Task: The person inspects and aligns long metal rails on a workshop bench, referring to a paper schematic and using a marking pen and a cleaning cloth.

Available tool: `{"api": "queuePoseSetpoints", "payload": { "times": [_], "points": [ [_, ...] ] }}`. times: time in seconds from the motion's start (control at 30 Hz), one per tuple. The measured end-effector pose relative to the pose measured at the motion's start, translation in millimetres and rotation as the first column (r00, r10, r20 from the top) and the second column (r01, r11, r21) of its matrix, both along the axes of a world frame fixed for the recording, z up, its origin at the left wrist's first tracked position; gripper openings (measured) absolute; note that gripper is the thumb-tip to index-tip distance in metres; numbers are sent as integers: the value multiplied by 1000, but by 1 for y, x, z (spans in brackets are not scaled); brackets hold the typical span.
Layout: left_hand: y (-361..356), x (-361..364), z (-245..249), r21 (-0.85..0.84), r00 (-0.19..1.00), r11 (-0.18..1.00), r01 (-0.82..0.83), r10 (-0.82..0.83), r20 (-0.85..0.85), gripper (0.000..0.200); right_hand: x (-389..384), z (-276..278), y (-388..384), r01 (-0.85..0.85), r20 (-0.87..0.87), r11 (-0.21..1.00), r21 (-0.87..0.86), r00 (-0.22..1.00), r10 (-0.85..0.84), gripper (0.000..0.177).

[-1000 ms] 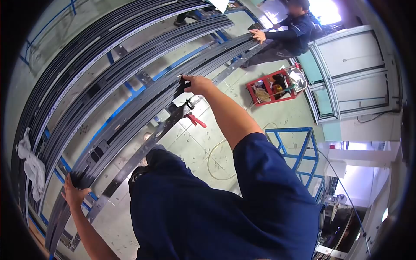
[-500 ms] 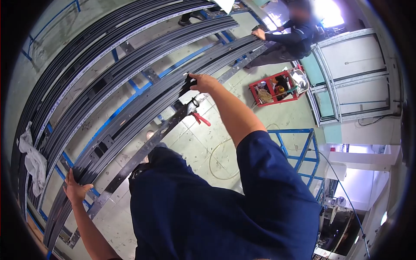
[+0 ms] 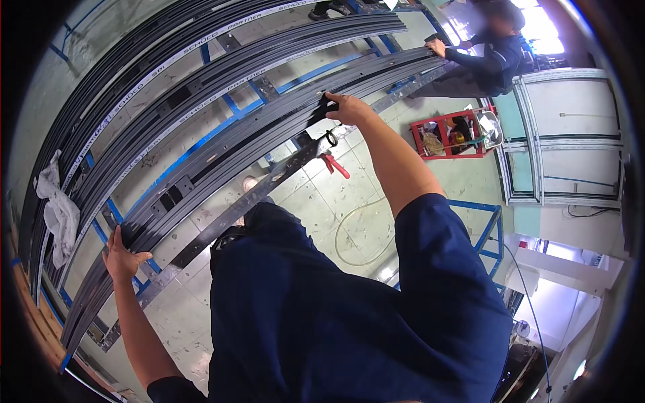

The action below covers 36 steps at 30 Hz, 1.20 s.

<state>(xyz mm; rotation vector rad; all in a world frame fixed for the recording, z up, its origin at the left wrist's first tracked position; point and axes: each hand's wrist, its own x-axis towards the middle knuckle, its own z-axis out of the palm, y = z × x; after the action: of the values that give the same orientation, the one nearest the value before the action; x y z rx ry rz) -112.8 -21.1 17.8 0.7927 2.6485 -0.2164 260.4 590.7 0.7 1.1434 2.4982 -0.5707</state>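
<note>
Long dark metal profiles [image 3: 222, 161] lie side by side across a blue rack, running from lower left to upper right. My left hand [image 3: 122, 258] rests over the near bundle at its lower left part, thumb spread away from straight fingers. Farther along the same bundle, my right hand [image 3: 349, 109] has its index finger and thumb hooked over a dark profile's edge; the other fingertips are hidden. Just below my right hand, a clamp with a red handle [image 3: 336, 166] sits on the rack's front bar [image 3: 259, 195].
A co-worker [image 3: 494, 57] grips the bundle's far end. Behind lie more profiles with printed white film [image 3: 201, 101], and crumpled plastic [image 3: 57, 211] hangs at left. A red tool cart [image 3: 457, 134], a blue frame [image 3: 494, 232] and a floor hose [image 3: 339, 235] are on the right.
The view has shifted, so the rack and cart appear farther right and slightly higher. Both my hands keep about the same places on the profiles.
</note>
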Motion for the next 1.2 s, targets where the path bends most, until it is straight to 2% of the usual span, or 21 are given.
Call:
{"api": "queuePoseSetpoints", "payload": {
  "times": [0.63,0.9,1.1,1.2],
  "points": [
    [4,-1,2,-39,1000,999,2,-2,0,138,-1,1,-1,-3,35,1000,19,999,2,78],
    [0,-2,-2,37,1000,999,22,-21,-7,135,2,-5,3,-37,28,998,47,999,35,78],
    [3,0,1,11,1000,1000,8,-7,-10,135,2,-11,7,-2,66,1000,23,998,0,77],
    [3,-1,0,-3,1000,1000,-5,5,-8,136,4,-16,9,-6,7,1000,20,1000,6,77]
  ]
}}
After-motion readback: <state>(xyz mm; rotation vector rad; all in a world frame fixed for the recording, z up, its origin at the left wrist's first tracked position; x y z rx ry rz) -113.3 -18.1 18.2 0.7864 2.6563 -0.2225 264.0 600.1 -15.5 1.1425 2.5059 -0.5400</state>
